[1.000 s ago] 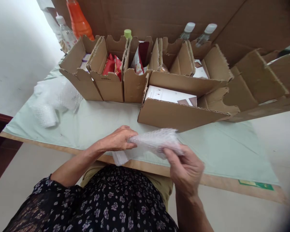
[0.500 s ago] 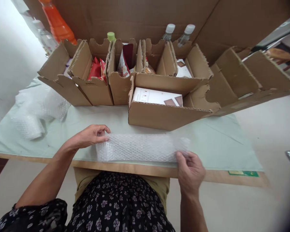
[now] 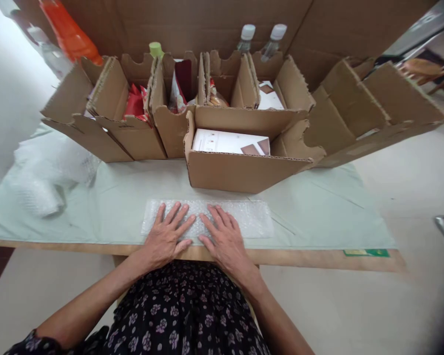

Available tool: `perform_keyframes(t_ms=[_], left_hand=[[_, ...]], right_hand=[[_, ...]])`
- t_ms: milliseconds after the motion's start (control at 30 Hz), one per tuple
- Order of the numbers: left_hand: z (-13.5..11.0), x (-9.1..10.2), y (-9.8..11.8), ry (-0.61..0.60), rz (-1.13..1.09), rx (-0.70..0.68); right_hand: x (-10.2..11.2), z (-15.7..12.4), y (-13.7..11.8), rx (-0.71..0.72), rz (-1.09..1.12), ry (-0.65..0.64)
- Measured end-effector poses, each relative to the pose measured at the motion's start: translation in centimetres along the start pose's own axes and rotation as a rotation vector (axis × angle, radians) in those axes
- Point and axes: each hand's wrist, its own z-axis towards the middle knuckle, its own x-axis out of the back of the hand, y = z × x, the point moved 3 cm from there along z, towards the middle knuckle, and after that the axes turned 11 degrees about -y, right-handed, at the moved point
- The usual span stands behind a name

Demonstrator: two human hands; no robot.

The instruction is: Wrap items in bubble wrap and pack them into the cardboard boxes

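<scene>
A rectangular sheet of bubble wrap (image 3: pixel 251 219) lies flat on the pale green table cover near the front edge. My left hand (image 3: pixel 167 235) rests palm down on its left half, fingers spread. My right hand (image 3: pixel 224 237) lies flat beside it on the middle of the sheet, fingers also stretched out. Neither hand holds anything. Just behind the sheet stands an open cardboard box (image 3: pixel 240 172) with a white and brown carton (image 3: pixel 229 142) inside.
A row of open cardboard bins (image 3: pixel 133 135) with red packets (image 3: pixel 135 103) and pouches stands at the back. Bottles (image 3: pixel 262 39) and an orange bottle (image 3: pixel 68 32) stand behind them. A heap of bubble wrap (image 3: pixel 44 172) lies at the left. Empty cardboard dividers (image 3: pixel 373 113) sit at the right.
The crumpled bubble wrap was pulled out between both hands and laid down flat. Both hands let go of its ends and now press flat on its middle.
</scene>
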Motion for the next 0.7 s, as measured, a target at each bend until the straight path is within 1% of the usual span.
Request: perform_keyframes(t_ms=[33, 67, 133, 167, 200, 267, 333, 400, 433, 500, 600, 667, 700], left_hand=[[0.0, -0.3, -0.3, -0.030, -0.003, -0.006], [-0.1, -0.4, -0.7, -0.054, -0.014, -0.017], [-0.6, 0.0, -1.5, -0.056, -0.054, -0.024], [-1.0, 0.5, -2.0, -0.020, -0.077, 0.001], [-1.5, 1.1, -2.6, 0.041, -0.096, 0.050], [-2.6, 2.2, -4.1, 0.205, -0.109, 0.214], [-3.7, 2.7, -5.4, 0.332, -0.080, 0.391], [-4.2, 2.4, -5.9, 0.358, -0.042, 0.508], [-4.2, 2.1, -5.9, 0.351, -0.036, 0.540], [-4.1, 1.4, -5.3, 0.335, -0.071, 0.555], [-4.0, 1.2, -4.5, 0.363, -0.248, 0.537], [-4.4, 1.9, -5.1, 0.369, -0.417, 0.550], [-4.6, 2.5, -5.9, 0.373, -0.491, 0.566]], right_hand=[[-0.3, -0.4, 0.6, -0.017, -0.012, -0.010], [-0.4, -1.2, 1.7, -0.064, -0.027, 0.013], [0.2, -3.5, 4.8, -0.228, -0.072, 0.093], [0.8, -4.9, 6.4, -0.325, -0.099, 0.134], [1.4, -6.1, 7.9, -0.417, -0.123, 0.172], [2.6, -8.0, 10.1, -0.563, -0.151, 0.239], [3.3, -8.5, 11.2, -0.638, -0.150, 0.277], [3.3, -7.8, 11.6, -0.663, -0.136, 0.281], [3.2, -7.2, 11.6, -0.661, -0.119, 0.275], [2.9, -6.1, 11.4, -0.626, -0.055, 0.276], [3.2, -5.7, 10.4, -0.568, 0.148, 0.358], [3.5, -6.4, 9.3, -0.563, 0.355, 0.442], [3.5, -7.0, 8.4, -0.558, 0.470, 0.487]])
